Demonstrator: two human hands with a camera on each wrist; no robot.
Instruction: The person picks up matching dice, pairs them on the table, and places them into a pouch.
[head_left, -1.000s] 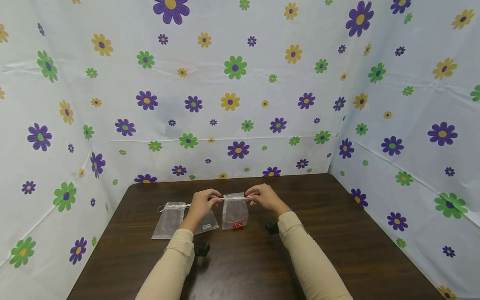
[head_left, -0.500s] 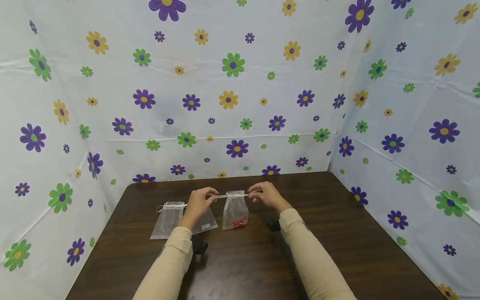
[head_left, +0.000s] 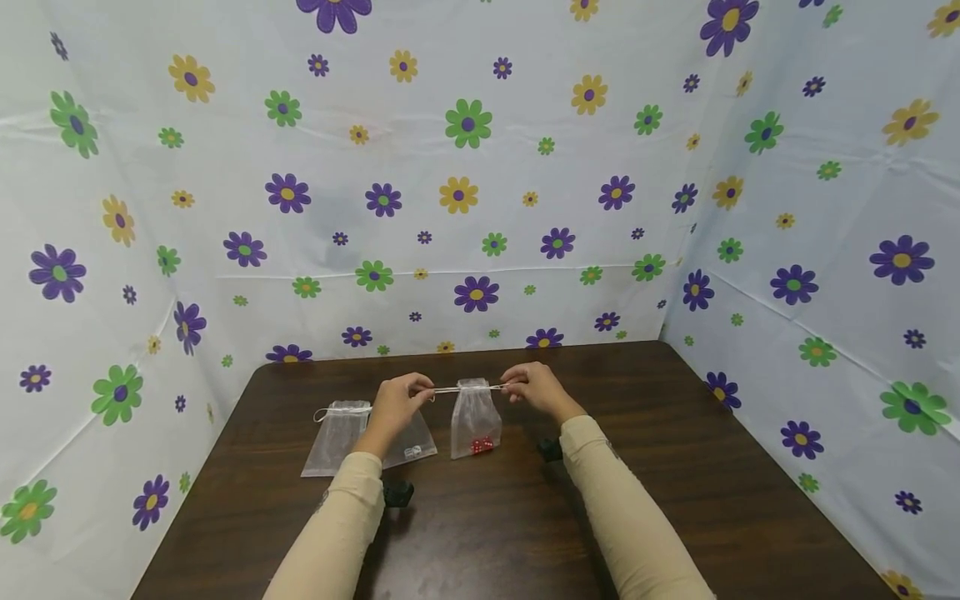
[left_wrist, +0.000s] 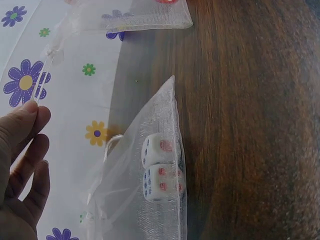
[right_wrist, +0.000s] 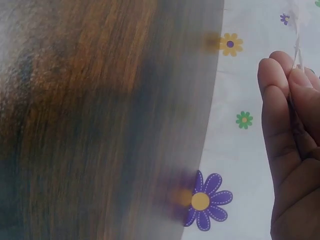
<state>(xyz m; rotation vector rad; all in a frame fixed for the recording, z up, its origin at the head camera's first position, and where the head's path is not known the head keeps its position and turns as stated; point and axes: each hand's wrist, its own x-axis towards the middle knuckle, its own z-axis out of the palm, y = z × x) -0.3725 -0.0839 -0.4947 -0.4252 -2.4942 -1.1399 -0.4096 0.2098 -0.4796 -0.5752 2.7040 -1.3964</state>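
A sheer white organza drawstring bag (head_left: 472, 414) hangs between my hands, its neck gathered and red dice (head_left: 482, 445) at its bottom. Between thumb and fingertips, my left hand (head_left: 395, 410) pinches the left end of the drawstring (head_left: 446, 390). The right hand (head_left: 542, 392) pinches the cord's other end, and the cord runs nearly straight across the bag's top. In the left wrist view, thumb and forefinger meet on the thin cord (left_wrist: 41, 82). Fingertips of the right hand (right_wrist: 292, 120) close on a cord in the right wrist view; the bag's body lies outside that view.
Left of the held bag, a second organza bag (left_wrist: 127, 175) with white dice (left_wrist: 162, 182) lies partly behind my left forearm. Another sheer bag (head_left: 335, 442) rests farther left. The dark wooden table (head_left: 480, 533) meets flower-print sheets (head_left: 420, 167) at its back and sides.
The hands have drawn slightly apart along the cord, and the bag's neck has bunched narrower. The bag has shifted slightly right; the other bags stay put.
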